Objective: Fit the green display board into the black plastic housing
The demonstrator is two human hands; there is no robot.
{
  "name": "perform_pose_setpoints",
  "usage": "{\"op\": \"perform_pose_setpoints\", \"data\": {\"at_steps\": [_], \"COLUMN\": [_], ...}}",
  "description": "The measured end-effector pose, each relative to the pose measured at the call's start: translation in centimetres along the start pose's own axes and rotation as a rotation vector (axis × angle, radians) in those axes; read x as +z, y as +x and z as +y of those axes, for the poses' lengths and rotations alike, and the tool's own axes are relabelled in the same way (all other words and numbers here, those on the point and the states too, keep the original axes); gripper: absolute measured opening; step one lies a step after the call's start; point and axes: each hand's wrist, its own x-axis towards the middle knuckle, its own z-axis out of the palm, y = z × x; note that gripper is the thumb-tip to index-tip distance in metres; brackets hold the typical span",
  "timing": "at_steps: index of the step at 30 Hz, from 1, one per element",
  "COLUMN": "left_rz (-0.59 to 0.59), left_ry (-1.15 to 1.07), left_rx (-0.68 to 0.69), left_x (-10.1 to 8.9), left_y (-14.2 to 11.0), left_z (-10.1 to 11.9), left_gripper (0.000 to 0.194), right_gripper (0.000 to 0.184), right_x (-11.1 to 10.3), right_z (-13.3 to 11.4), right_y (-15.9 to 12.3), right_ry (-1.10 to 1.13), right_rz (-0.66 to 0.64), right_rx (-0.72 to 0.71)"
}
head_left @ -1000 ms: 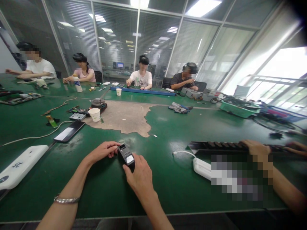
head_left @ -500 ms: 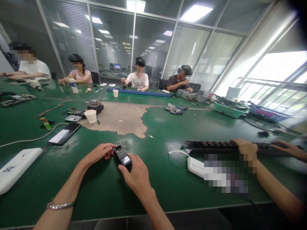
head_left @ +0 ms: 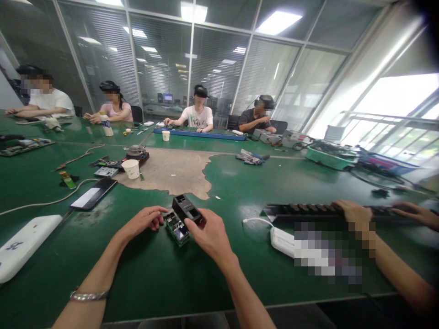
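1. A person's right hand [head_left: 212,230] grips a black plastic housing [head_left: 187,210] between thumb and fingers, holding it tilted over the upper right side of a green circuit board [head_left: 178,234]; whether the two parts touch cannot be told.
2. The circuit board, the landmark here, lies on the green tabletop [head_left: 236,269] directly in front of the wearer, a pale rectangular panel showing near its closer end.
3. The left hand [head_left: 147,220], just left of the circuit board, has its index finger stretched toward the far end and its other fingers curled; whether it grips the board's edge cannot be told. A silvery bracelet [head_left: 89,296] circles the wrist.
4. Left of the circuit board and farther off lie a smartphone [head_left: 93,195] and a white paper cup [head_left: 131,169]; nearer the wearer, at far left, sits a white oblong device [head_left: 29,249].
5. Right of the circuit board, a white device with a short cable [head_left: 283,242] lies near a long black part [head_left: 302,211], on which a co-worker's hand [head_left: 353,214] rests.
6. Beyond the circuit board, past a bare brown patch [head_left: 171,171], four co-workers wearing headgear sit along the tabletop's far side, before glass partitions [head_left: 219,64].
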Motion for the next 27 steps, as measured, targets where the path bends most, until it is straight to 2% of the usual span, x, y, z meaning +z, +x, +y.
{"op": "perform_pose_setpoints", "data": {"at_steps": [3,6,11,15,21,24,27], "left_rz": [-0.012,-0.037,-0.091,-0.089,-0.067,-0.060,-0.051], "left_ry": [0.020,0.054,0.099,0.094,0.104,0.087,0.070], "left_rx": [-0.010,-0.014,-0.004,-0.005,-0.004,0.004,0.020], "left_x": [0.0,0.0,0.1,0.1,0.3,0.3,0.4], "left_y": [0.0,0.0,0.0,0.1,0.1,0.1,0.0], "left_z": [0.1,0.2,0.2,0.1,0.1,0.1,0.0], "left_gripper": [0.045,0.044,0.049,0.047,0.047,0.046,0.044], "right_gripper": [0.020,0.022,0.026,0.038,0.033,0.028,0.022], "right_x": [-0.5,-0.5,0.2,1.2,1.6,0.8,0.3], "right_z": [1.4,2.8,4.4,4.8,4.0,2.5,0.6], "right_y": [1.0,1.3,0.2,-0.9,-1.0,-0.5,-0.1], "right_ry": [-0.079,-0.160,-0.235,-0.181,-0.071,0.041,0.104], "right_rz": [0.008,-0.035,-0.105,-0.084,0.021,0.042,0.006], "right_rx": [0.049,0.093,0.132,0.097,0.123,0.085,0.016]}}
